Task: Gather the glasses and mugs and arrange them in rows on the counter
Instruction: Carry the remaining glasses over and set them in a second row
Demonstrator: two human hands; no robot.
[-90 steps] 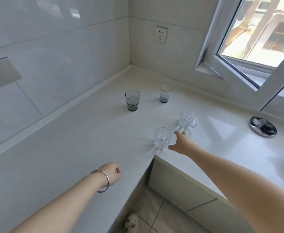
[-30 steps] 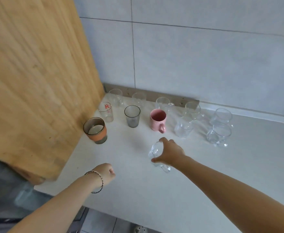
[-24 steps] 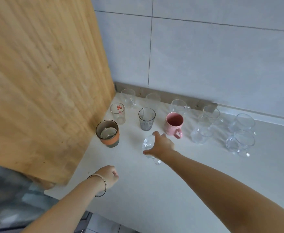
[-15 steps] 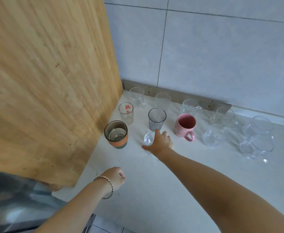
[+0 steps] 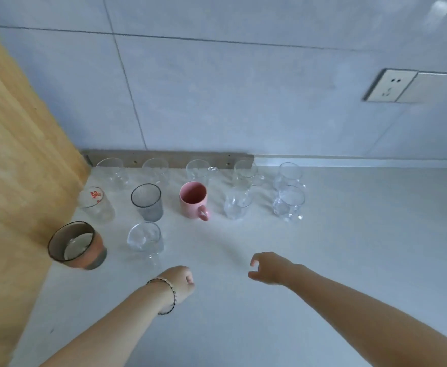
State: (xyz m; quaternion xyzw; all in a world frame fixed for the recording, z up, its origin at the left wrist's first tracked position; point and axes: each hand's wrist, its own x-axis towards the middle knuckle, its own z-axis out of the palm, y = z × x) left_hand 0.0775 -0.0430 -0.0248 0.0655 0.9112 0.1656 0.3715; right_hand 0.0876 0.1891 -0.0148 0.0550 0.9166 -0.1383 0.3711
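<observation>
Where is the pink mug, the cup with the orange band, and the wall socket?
pink mug (image 5: 192, 201): head view, on its outer side wall below the rim.
cup with the orange band (image 5: 90, 254): head view, on the orange band.
wall socket (image 5: 388, 86): head view, on the white faceplate.

You have three rows at the bench's back left corner. Five clear glasses (image 5: 202, 170) line the back edge. In front stand a red-printed clear glass (image 5: 98, 205), a ribbed grey tumbler (image 5: 147, 202), a pink ceramic mug (image 5: 193, 200) and two clear round glasses (image 5: 288, 203). Nearest you stand an orange-banded dark glass (image 5: 78, 246) and a clear glass cup (image 5: 145, 238), all upright.
</observation>
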